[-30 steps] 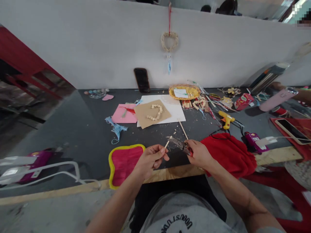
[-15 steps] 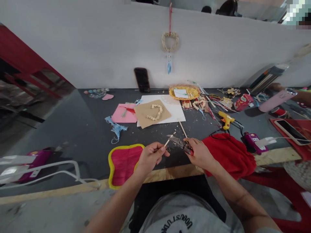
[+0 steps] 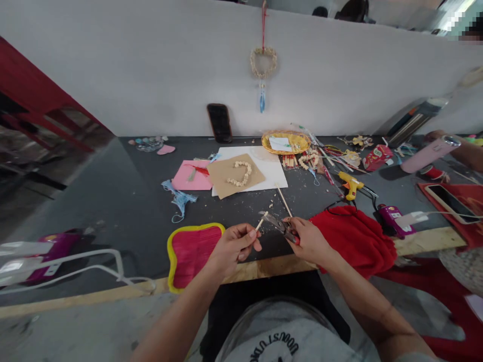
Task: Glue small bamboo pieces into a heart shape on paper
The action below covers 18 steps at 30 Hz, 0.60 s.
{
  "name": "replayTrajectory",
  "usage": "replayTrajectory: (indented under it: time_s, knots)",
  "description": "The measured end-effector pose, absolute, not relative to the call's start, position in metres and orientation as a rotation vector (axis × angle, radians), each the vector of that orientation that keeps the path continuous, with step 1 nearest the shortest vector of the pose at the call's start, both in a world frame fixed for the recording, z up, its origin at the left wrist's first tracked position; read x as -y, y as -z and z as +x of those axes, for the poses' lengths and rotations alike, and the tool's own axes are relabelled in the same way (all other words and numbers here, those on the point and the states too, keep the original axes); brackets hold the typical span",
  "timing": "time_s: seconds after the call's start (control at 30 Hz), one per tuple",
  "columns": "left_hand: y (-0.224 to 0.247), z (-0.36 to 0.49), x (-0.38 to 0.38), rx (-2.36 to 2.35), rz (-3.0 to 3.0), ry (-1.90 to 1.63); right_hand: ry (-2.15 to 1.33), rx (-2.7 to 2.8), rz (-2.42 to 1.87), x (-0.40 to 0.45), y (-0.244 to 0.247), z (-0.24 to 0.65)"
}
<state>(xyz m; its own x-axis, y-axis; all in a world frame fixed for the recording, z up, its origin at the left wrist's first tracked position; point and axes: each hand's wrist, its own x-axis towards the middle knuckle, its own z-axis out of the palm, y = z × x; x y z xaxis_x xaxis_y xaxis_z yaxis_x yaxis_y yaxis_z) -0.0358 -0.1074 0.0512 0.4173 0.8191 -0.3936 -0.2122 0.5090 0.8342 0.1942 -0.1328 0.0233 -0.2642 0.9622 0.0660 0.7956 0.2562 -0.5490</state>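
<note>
Between thumb and fingers, my left hand (image 3: 238,244) pinches a thin pale wooden stick (image 3: 261,221), its tip pointing up and right. Red-handled cutting pliers (image 3: 279,224) are gripped in my right hand (image 3: 307,238), with their jaws at the stick's tip. Whether the jaws touch the wood I cannot tell. Another stick (image 3: 284,200) lies just beyond the pliers, and small cut bits (image 3: 270,204) are scattered around. Farther back, a brown card (image 3: 222,183) carries an unfinished-looking curve of pale bits (image 3: 247,173), on top of a white sheet (image 3: 273,178).
A red cloth (image 3: 354,241) lies right of my right hand, near a yellow glue gun (image 3: 351,185). A pink mat with yellow edging (image 3: 194,251) is at my left. Behind are a yellow basket (image 3: 266,143) and a phone (image 3: 219,123). Another person's arm (image 3: 470,153) reaches in at far right.
Hands, stick and pliers stay in nearly the same place. The view has shifted very slightly, and the other person's hand at far right has moved a little.
</note>
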Motion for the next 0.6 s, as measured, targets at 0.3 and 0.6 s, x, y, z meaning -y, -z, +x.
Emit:
replayTrajectory:
  time_s: [0.3, 0.6]
  knots:
    - [-0.046, -0.034, 0.109, -0.972, 0.864, -0.78, -0.526, 2.151, -1.709, 0.135, -0.02, 0.193]
    - [-0.043, -0.031, 0.107, -1.071, 1.019, -0.909, -0.485, 2.182, -1.7, 0.13, -0.023, 0.193]
